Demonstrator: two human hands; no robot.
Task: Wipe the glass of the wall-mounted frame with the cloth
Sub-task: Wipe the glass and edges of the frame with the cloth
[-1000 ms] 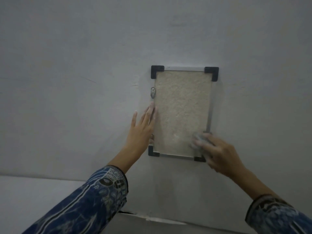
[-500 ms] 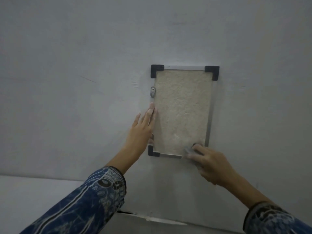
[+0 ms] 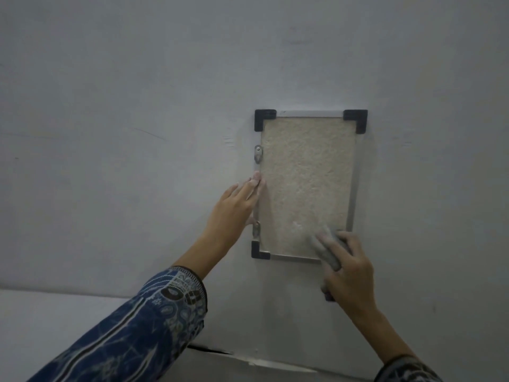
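A wall-mounted frame [image 3: 305,172] with a thin metal edge, black corner caps and a beige textured sheet behind its glass hangs on the grey wall. My left hand [image 3: 232,208] lies flat against the frame's left edge, fingers straight, steadying it. My right hand [image 3: 344,266] presses a small grey cloth [image 3: 323,248] onto the glass at the lower right corner, fingers curled over the cloth. The hand and cloth hide the frame's lower right corner cap.
Two small metal clips [image 3: 258,155] fix the frame's left edge to the wall. The grey wall [image 3: 137,133] is bare around the frame. A pale ledge [image 3: 55,321] runs below, with a dark crack [image 3: 212,350] along its joint.
My right hand slid the cloth left along the bottom edge of the glass, then back up and right to the lower right corner. My left hand stayed on the left edge.
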